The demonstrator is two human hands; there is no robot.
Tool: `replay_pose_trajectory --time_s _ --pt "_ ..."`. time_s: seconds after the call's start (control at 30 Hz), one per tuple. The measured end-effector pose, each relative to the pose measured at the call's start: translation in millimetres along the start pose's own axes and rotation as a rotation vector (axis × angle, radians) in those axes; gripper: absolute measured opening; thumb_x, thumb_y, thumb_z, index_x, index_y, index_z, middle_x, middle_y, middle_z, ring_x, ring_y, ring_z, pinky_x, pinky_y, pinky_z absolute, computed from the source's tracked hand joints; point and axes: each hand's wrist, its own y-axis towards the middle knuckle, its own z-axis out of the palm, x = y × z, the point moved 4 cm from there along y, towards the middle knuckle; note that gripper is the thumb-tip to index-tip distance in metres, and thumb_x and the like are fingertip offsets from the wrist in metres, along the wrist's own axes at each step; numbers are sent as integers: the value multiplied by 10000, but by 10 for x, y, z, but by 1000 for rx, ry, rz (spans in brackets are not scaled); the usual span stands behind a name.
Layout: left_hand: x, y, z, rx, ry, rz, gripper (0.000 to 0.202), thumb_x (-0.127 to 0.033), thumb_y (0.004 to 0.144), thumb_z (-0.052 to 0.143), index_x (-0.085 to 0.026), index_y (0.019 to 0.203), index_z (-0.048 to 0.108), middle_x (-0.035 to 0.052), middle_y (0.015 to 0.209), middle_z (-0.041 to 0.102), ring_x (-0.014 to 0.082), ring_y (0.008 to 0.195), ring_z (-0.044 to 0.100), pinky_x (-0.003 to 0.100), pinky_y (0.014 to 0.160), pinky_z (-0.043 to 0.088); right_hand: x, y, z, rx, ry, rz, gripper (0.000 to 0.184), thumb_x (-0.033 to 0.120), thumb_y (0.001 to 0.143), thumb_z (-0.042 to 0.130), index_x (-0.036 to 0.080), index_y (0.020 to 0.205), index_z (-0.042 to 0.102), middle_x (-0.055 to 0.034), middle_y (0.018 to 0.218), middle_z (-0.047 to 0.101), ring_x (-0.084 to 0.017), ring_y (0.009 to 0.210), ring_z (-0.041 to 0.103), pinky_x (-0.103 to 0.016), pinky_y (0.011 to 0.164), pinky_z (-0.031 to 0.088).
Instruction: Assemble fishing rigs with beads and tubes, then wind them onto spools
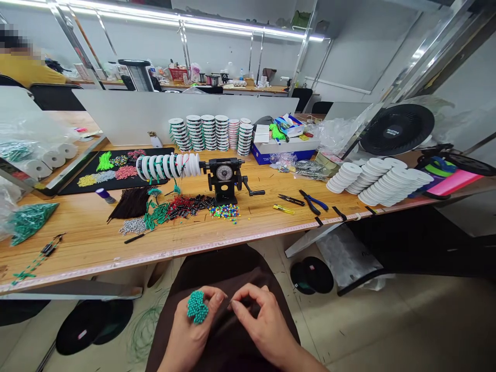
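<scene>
A round cluster of turquoise beads (pixel 197 307) stands out at the top of my left hand (pixel 194 323), whose fingers are closed around whatever lies beneath it. The left thumb and index finger point toward the right hand. My right hand (pixel 259 320) is curled, its thumb and index fingertips pressed together close to the left fingertips. Anything in that pinch is too fine to make out. Both hands are above the dark cloth (pixel 228 351) over my lap, in front of the table edge.
On the table (pixel 248 227) stands a black hand-crank winder (pixel 225 178) carrying white spools (pixel 170 166). Loose beads (pixel 227 212), green tubes (pixel 158 214), pliers (pixel 313 202) and a yellow cutter (pixel 283 209) lie nearby. Stacked spools (pixel 215 132) line the back; white discs (pixel 383 181) are at right.
</scene>
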Motion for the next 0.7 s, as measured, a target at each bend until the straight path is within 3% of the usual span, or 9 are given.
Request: replay_pose_trajectory --time_s 0.1,0.2,0.27,0.33,0.5,0.7 --pt "145 7 25 -20 -123 -54 311 -453 658 815 -196 818 743 31 738 645 197 707 549 262 660 435 -74 44 6 17 276 86 221 381 883 618 197 763 645 -24 693 707 -201 747 658 -317 780 463" --pt "332 -31 65 -17 -311 -156 418 -441 625 836 -193 946 739 -9 685 561 163 650 476 253 616 404 -161 71 27 -7 526 167 303 469 864 655 187 774 592 26 562 578 -155 587 593 -271 644 468" --pt "423 -74 101 29 -407 -245 408 -502 685 784 -186 939 736 -26 626 505 152 607 428 256 587 379 -187 77 40 -44 543 155 323 486 861 666 184 771 591 36 598 549 -116 528 517 -238 562 435" --pt "449 -113 119 78 -406 -298 435 -574 727 735 -192 934 738 -9 649 536 164 627 448 271 605 393 -173 75 49 -89 491 88 302 470 866 667 182 784 624 5 693 598 -124 588 538 -234 573 451" --pt "306 -120 104 153 -89 -203 541 -740 693 660 -201 663 695 57 727 626 234 759 538 327 762 449 -41 49 76 -103 396 -72 185 354 911 620 190 883 702 -58 887 715 -180 785 654 -267 716 520" --pt "86 -52 74 161 -22 18 314 -519 784 709 -207 746 706 56 788 666 217 785 571 272 741 466 68 45 33 -142 181 -189 158 227 923 580 197 813 689 -15 787 679 -157 753 634 -245 710 477"
